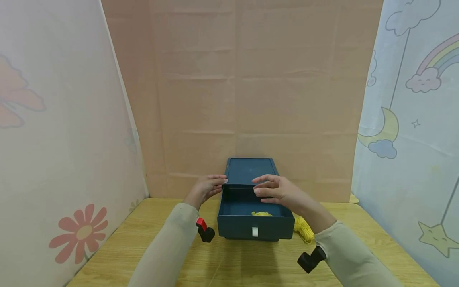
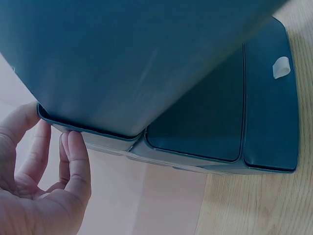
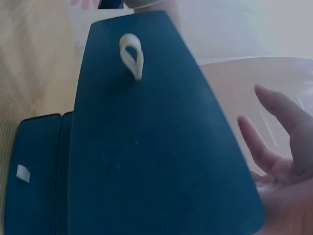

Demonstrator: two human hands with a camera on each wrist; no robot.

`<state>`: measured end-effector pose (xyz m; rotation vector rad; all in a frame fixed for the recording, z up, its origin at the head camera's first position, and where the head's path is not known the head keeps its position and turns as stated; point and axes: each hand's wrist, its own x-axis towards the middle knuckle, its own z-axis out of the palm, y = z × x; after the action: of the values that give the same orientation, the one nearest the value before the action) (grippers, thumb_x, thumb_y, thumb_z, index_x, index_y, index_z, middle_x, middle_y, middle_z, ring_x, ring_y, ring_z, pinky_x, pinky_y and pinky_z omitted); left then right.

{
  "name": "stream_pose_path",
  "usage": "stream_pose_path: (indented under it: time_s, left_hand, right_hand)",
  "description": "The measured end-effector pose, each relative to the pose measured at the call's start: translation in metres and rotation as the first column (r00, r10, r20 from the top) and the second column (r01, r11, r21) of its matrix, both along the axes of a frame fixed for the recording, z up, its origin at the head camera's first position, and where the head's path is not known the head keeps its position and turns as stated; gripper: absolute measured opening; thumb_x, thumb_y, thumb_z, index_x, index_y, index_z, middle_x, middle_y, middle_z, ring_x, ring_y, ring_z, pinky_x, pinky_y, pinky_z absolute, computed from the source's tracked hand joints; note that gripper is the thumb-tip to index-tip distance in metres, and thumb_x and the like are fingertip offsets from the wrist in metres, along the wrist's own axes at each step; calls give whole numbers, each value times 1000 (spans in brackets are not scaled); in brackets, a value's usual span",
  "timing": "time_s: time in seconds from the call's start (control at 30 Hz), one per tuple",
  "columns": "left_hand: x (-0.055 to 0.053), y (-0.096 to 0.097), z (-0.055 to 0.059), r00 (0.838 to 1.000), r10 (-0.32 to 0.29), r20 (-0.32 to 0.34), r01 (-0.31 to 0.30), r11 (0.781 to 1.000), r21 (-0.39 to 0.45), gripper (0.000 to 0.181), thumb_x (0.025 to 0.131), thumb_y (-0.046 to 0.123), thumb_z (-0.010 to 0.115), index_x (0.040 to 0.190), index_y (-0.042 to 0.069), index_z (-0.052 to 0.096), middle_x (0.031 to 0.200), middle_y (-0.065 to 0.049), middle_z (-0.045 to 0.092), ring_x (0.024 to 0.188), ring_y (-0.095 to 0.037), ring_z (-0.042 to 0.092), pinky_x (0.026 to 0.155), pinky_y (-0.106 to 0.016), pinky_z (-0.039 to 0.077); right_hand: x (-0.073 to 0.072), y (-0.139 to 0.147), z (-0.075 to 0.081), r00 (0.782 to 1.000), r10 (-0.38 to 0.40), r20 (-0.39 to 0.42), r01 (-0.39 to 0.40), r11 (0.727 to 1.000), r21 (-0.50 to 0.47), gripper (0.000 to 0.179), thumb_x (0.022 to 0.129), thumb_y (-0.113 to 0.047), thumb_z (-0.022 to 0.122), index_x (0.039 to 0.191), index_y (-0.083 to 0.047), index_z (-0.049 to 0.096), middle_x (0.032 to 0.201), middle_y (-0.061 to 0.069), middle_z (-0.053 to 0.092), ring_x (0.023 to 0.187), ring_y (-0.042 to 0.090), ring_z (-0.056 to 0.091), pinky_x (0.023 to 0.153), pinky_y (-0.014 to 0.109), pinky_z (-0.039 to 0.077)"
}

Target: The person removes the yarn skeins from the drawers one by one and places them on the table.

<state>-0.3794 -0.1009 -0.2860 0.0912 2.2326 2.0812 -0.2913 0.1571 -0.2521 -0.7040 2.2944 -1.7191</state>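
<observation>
Head view: at twelve o'clock on the table (image 1: 132, 239) of pale wood grain, a boxy, smooth blue cabinet (image 1: 249, 169), its top drawer (image 1: 234, 228) out towards six o'clock, a white loop tab (image 1: 255, 232) on the flat front. In the drawer, behind that front, a clump of yellow cord (image 1: 261, 214); at three o'clock, outside, a twisted yellow skein (image 1: 302, 228). Left hand (image 1: 206, 190) at the cabinet's nine o'clock edge, fingers fairly straight; right hand (image 1: 277, 190) above the drawer, fingers apart, around nothing.

Left wrist view: round-cornered lower drawer fronts (image 2: 203, 117) towards three o'clock; fingertips at nine o'clock, touching the cabinet's thin rim.

Right wrist view: loop near eleven o'clock on the faintly scratched front; right fingers wide at three o'clock
</observation>
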Motion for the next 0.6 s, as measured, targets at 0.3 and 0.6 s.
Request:
stream_pose_path:
  time_s: [0.3,0.6]
  left_hand:
    - [-1,1,-1,1000,9,-1,-9,1000,-15,30,92,20,67,118,6,68,128,-12,62,112,-26,60,100,-36,49]
    - [-2,0,-1,1000,0,-1,0,1000,-11,29,93,19,66,119,6,67,129,-12,61,114,-27,58,101,-36,48]
  right_hand:
    - [-13,-7,-5,990,134,35,-138,951,275,46,93,-26,66,131,-2,55,125,15,61,108,23,60,91,40,53]
    - [-15,-15,-9,987,130,94,-155,921,358,36,93,-16,65,126,-4,59,126,17,62,61,13,41,50,24,27]
